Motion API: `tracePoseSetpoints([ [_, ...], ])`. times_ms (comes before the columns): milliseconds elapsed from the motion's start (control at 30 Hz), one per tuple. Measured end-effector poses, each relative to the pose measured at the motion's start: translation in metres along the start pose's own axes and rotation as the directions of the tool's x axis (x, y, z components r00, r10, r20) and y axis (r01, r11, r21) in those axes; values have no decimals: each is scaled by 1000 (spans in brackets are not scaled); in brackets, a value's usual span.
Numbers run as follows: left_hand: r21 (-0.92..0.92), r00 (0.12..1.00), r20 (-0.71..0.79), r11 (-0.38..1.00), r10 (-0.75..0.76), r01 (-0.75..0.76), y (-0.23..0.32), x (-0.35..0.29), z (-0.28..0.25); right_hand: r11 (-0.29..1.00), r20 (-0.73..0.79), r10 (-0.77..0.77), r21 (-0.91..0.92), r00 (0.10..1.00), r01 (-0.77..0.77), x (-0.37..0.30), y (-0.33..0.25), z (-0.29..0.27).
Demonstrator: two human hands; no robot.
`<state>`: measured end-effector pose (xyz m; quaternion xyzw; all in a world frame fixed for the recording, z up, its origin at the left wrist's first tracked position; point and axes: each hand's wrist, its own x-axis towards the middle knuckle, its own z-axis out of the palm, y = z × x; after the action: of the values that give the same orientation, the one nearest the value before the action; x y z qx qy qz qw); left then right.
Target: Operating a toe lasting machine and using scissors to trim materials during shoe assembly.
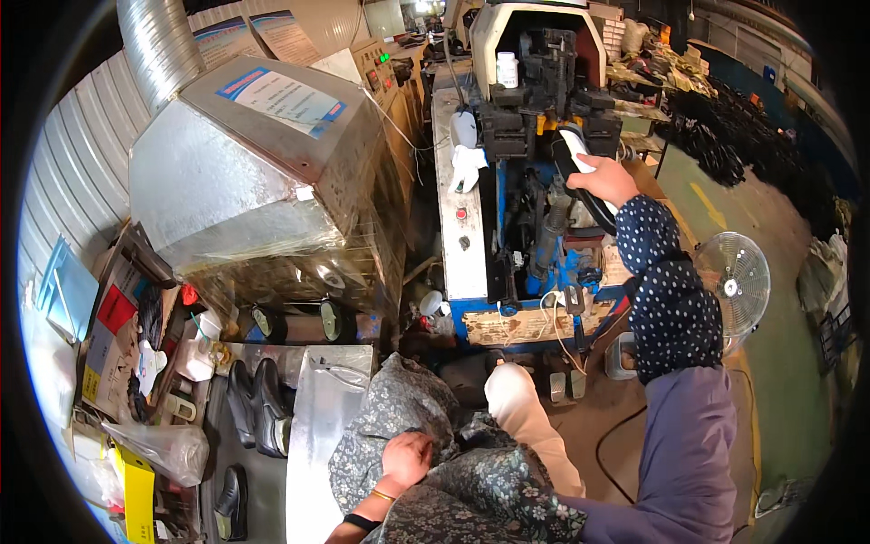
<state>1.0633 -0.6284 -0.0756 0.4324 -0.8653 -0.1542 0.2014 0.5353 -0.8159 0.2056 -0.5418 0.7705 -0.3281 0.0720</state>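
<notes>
At the front of the machine (518,125), a black-and-white shoe (575,147) is being grasped along its side by the fingers of the right hand (609,181). Below, a floral cloth (390,408) is being touched by the left hand (406,458), whose fingers are lying curled; whether any fabric is being gripped cannot be told. The machine is being flanked by a metal hood (240,190) on the left and a round fan (732,288) on the right.

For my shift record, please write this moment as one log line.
right hand: holds dark shoe; left hand: on floral apron; blue machine: ahead; shoe-machine contact: unclear
</notes>
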Motion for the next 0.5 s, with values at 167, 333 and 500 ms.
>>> tracePoseSetpoints([
  [167, 1, 999, -35, 1000, 23, -23, 2, -2, -2, 932, 39, -48, -359, 998, 59, -4, -17, 27],
  [333, 4, 999, -31, 999, 33, -33, -2, -7, -3, 950, -159, -6, -310, 987, -44, -30, -9, 66],
  [500, -9, 999, -13, 999, 49, -49, -1, -3, -13, 967, -145, 4, -251, 989, -40, -25, -2, 65],
])
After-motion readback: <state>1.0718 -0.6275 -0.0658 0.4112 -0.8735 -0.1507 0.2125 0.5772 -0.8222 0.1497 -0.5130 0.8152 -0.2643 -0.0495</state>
